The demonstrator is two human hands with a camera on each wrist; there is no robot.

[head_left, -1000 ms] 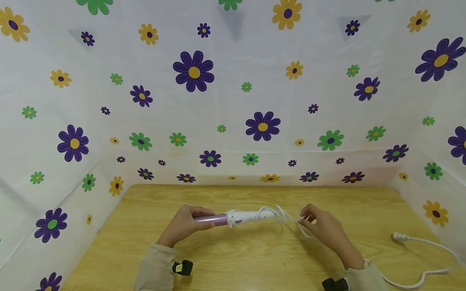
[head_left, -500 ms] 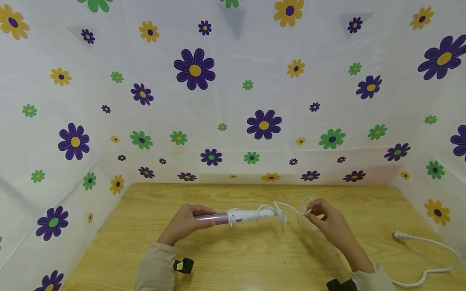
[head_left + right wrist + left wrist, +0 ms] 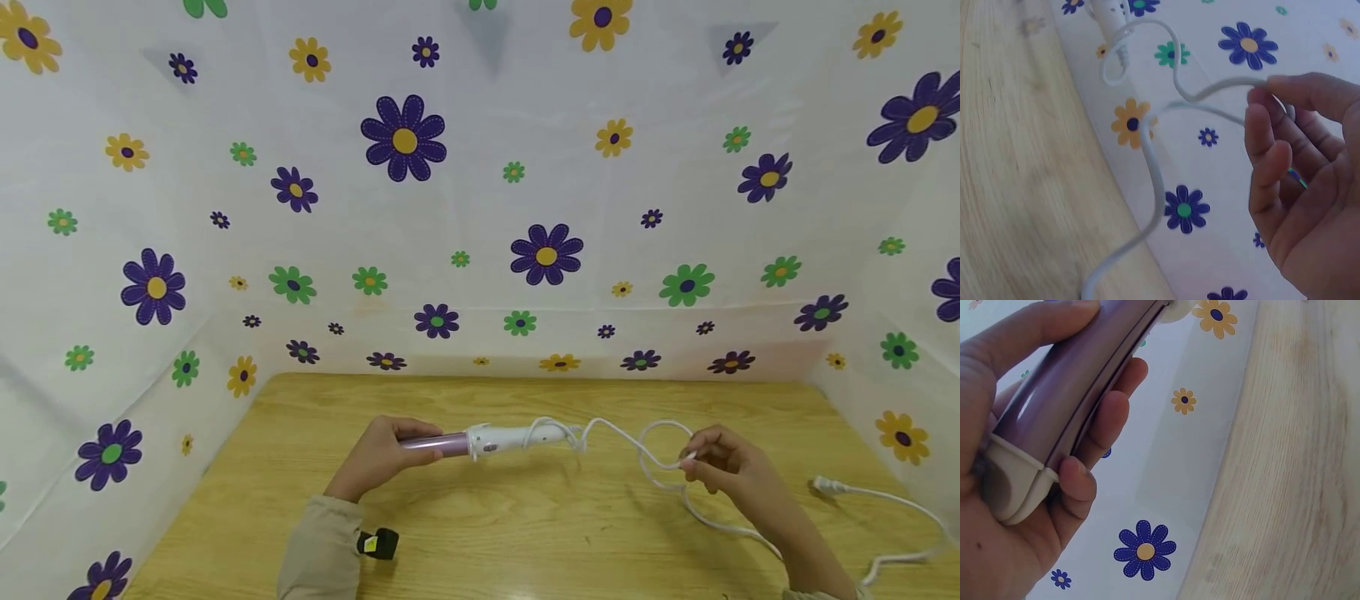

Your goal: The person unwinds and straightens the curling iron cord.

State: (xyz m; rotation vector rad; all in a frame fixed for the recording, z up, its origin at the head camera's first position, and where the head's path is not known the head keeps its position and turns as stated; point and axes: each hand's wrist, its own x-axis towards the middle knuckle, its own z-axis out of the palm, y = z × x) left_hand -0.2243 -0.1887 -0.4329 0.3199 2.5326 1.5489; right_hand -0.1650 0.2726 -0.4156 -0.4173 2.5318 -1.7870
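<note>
A curling iron with a purple barrel (image 3: 452, 444) and a white handle (image 3: 513, 437) is held level over the table. My left hand (image 3: 386, 454) grips it by the barrel end; in the left wrist view the fingers wrap round the purple barrel (image 3: 1079, 381) near its cream tip (image 3: 1016, 478). The white cord (image 3: 618, 429) coils loosely round the handle, then runs right in a loop. My right hand (image 3: 738, 471) pinches the cord between thumb and fingertips. In the right wrist view the cord (image 3: 1157, 169) hangs below that pinch in a bend.
The cord's plug (image 3: 827, 487) lies on the wooden table (image 3: 525, 533) at the right, with a length of cord curving toward the front edge. A white flower-printed sheet (image 3: 480, 208) stands round the back and sides.
My right hand has moved right, drawing the pinched cord away from the handle, and the span of cord between them is longer. My left hand stays on the barrel.
</note>
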